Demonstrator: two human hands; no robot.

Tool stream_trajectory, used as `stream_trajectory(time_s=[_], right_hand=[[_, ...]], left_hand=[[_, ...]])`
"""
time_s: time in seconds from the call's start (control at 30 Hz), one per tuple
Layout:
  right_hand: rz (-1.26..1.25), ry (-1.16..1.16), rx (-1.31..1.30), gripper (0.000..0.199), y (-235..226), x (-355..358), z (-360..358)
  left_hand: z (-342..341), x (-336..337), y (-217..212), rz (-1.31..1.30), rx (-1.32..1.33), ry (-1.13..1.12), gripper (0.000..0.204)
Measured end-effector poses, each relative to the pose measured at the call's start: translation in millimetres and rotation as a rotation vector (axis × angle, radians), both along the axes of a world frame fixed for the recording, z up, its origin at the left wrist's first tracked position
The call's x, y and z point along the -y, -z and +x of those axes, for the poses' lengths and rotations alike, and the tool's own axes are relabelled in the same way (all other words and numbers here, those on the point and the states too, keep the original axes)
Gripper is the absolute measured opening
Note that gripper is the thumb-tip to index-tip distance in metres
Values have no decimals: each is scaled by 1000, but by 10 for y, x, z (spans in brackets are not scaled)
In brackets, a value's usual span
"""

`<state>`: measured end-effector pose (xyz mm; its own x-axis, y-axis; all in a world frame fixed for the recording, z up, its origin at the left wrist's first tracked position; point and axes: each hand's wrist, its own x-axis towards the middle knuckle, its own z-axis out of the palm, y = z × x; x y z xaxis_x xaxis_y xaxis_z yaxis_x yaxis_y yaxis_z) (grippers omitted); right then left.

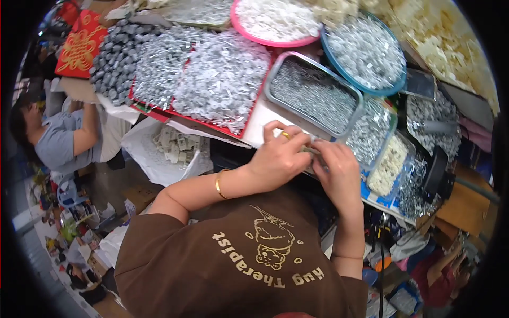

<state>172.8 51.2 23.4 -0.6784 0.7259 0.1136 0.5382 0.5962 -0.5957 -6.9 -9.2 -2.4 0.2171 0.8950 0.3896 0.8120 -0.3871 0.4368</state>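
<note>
Piece [307, 150] — small; mostly hidden — between pinched fingertips of left hand [281, 159] and right hand [340, 168]

The left hand [283, 156] and right hand [338, 169] mostly hide the small piece [312, 142] at their fingertips; its shape cannot be told. Just beyond the grip, bits in the metal tray [328, 73] blur together. Farther beyond, the top edge cuts off the pink basin [238, 25]. Well right of the grip, a person [432, 270] shows blurred.

So the left hand [282, 159] and right hand [339, 170] are close together beside a metal tray [303, 116] (pink basin [275, 44] sits farther back).
</note>
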Motion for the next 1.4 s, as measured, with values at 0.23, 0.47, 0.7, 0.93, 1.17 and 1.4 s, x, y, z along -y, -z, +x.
stream_trajectory(time_s=[0.23,0.47,0.7,0.93,1.17,1.4], right_hand=[[-165,-48,148,25,-181,-172,-55],[-112,-29,76,28,-82,-107,106],[-147,434,-258,20,62,-419,292],[197,966,-30,24,136,-1405,1157],[401,855,511,26,447,-1896,1394],[138,924,-111,22,485,-1838,1513]], left_hand=[[34,-208,-13,-206,99,-8,13],[-743,-234,-2,-63,73,-114,11],[-2802,-375,135,91,-552,-780,25],[-2901,-209,133,46,-358,-576,17],[-2554,-95,126,12,245,-802,19],[-2139,-138,-61,142,712,-539,17]])
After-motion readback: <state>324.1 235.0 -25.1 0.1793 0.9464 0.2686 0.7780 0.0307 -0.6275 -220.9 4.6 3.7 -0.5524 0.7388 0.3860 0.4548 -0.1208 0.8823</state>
